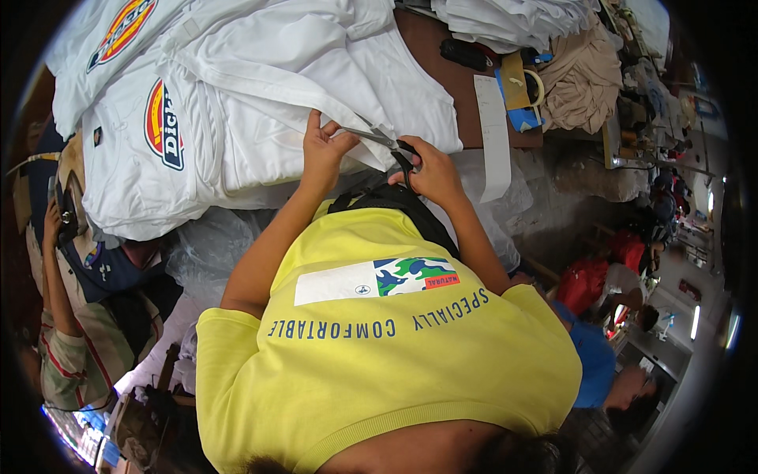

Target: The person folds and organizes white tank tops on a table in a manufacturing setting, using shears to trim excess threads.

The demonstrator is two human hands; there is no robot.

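My right hand [433, 170] is closed round the black handles of a pair of scissors [383, 137]. Their metal blades are spread and point left, toward my other hand. At the near edge of a white T-shirt [316, 67], my left hand [324, 154] pinches the fabric between thumb and fingers, close to the blade tips. This shirt lies loosely folded over more white shirts [118, 193] with a red, yellow and dark printed emblem. Whether a thread lies between the blades is too small to tell.
Right of the shirts are a brown tabletop [430, 47], a long white paper strip [492, 138], a tape roll [535, 87] and beige cloth [580, 71]. Clear plastic [213, 245] hangs below the pile. A person in a striped shirt [87, 363] works at the left; another in blue [592, 359] is at the right.
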